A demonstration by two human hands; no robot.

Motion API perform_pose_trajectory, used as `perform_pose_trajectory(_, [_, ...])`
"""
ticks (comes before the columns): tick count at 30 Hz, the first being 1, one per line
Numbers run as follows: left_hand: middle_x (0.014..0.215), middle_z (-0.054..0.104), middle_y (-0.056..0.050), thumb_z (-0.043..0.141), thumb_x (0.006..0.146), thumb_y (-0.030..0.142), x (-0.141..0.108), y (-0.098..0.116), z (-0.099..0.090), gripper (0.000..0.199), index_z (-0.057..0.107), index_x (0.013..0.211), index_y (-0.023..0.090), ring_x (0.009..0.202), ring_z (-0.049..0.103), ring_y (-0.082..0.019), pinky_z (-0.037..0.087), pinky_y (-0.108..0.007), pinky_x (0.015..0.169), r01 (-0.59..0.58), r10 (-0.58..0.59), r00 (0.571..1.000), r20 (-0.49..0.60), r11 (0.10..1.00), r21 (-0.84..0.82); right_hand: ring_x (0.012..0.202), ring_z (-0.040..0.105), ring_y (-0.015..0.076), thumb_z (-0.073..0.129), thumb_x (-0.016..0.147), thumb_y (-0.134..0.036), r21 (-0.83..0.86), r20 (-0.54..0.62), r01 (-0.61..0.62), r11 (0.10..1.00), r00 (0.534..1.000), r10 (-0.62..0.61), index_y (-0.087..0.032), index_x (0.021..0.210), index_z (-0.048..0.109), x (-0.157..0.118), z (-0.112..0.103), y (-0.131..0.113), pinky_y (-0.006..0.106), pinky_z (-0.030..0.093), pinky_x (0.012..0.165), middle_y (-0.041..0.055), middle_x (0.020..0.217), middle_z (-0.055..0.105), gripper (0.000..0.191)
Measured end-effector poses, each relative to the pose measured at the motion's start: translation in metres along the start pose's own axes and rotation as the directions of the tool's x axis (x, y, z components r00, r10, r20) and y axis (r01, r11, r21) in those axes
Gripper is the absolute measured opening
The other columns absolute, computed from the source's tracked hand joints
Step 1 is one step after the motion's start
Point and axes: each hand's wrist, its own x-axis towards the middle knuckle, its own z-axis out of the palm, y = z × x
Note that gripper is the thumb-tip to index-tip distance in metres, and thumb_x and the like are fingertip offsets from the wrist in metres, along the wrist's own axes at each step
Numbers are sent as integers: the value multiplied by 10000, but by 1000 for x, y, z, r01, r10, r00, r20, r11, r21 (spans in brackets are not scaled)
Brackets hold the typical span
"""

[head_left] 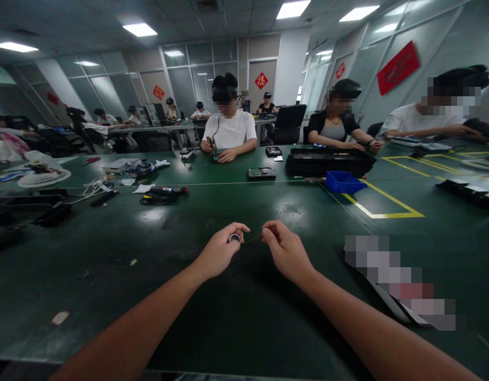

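Note:
My left hand (218, 255) is closed around a small round roll (234, 238) with a pale rim and a dark middle, its end facing me. A thin dark strand (252, 239) stretches from beside the roll across to my right hand (291, 253). Thumb and fingertips of that hand are pinched together on the strand's far end. Both hands are held just above the green tabletop (220, 328), a short gap apart. Whether the strand comes out of the roll itself is too small to tell.
Ahead lie a hard drive (261, 173), a blue bin (344, 182), a long black tray (329, 161) and a bundle of black cable (160, 196). A partly blurred flat item (398, 286) lies by my right forearm. Several people sit working across the table.

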Motion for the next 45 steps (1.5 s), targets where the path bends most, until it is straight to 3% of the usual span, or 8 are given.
perform_pose_trajectory(3, [1104, 617, -69, 533, 721, 54, 0, -20, 1, 589, 563, 1288, 209, 1028, 572, -231, 451, -392, 958, -52, 37, 998, 59, 958, 281, 816, 678, 206, 483, 982, -365, 9, 29, -5, 1000, 1000, 5, -226, 1018, 599, -2, 0, -2, 342, 486, 732, 38, 886, 711, 185])
perform_pose_trajectory(5, [1173, 612, -92, 507, 776, 35, 2, -29, 0, 570, 541, 1320, 201, 1107, 566, -247, 451, -416, 1009, -62, 51, 998, 41, 937, 343, 832, 680, 208, 481, 980, -369, 23, 53, -12, 1000, 999, 11, -227, 1047, 599, -3, -1, -5, 342, 489, 735, 45, 912, 718, 197])
perform_pose_trajectory(9, [1215, 634, -93, 550, 870, 94, 8, -35, -6, 375, 636, 1215, 212, 1158, 573, -269, 455, -460, 1046, -75, 83, 997, -5, 927, 367, 774, 669, 198, 486, 974, -376, 2, 82, -31, 1000, 996, 31, -228, 960, 641, -3, -3, -10, 330, 479, 703, 28, 837, 713, 214])
perform_pose_trajectory(13, [1250, 642, -68, 635, 852, 84, 11, -35, -10, 375, 684, 1186, 249, 1214, 553, -271, 417, -491, 1096, -107, 136, 990, -48, 916, 386, 643, 608, 176, 533, 947, -488, -38, 114, -63, 997, 991, 67, -223, 823, 661, -3, -5, -9, 312, 444, 612, 6, 712, 668, 320])
perform_pose_trajectory(22, [1254, 651, -62, 666, 881, 156, 14, -43, -11, 359, 642, 1233, 225, 1197, 572, -245, 419, -435, 1088, -93, 145, 980, -137, 939, 332, 805, 674, 204, 599, 883, -439, 481, -67, -115, 869, 984, 168, -190, 1048, 666, 4, -3, 0, 381, 546, 791, 65, 882, 722, 306])
perform_pose_trajectory(31, [1260, 649, -49, 649, 899, 181, 12, -39, -11, 367, 635, 1259, 247, 1213, 559, -247, 405, -439, 1094, -100, 142, 984, -104, 938, 333, 830, 671, 203, 565, 913, -439, 508, -67, -121, 853, 982, 179, -200, 1030, 635, 4, -1, 5, 393, 566, 802, 84, 940, 715, 275])
perform_pose_trajectory(39, [1282, 651, -50, 652, 902, 185, 12, -41, -12, 380, 637, 1276, 255, 1228, 553, -250, 404, -454, 1100, -113, 154, 984, -88, 926, 359, 896, 699, 218, 538, 945, -425, 271, -49, -86, 959, 993, 103, -217, 1071, 644, 1, -2, 3, 380, 540, 812, 76, 966, 746, 264])
perform_pose_trajectory(45, [1259, 664, -49, 670, 899, 184, 12, -42, -13, 386, 635, 1277, 256, 1206, 563, -248, 414, -451, 1077, -161, 204, 977, -58, 893, 420, 479, 511, 145, 512, 937, -591, -91, -67, -104, 990, 993, 99, -226, 584, 557, 1, -11, -5, 284, 350, 496, -18, 504, 553, 510])
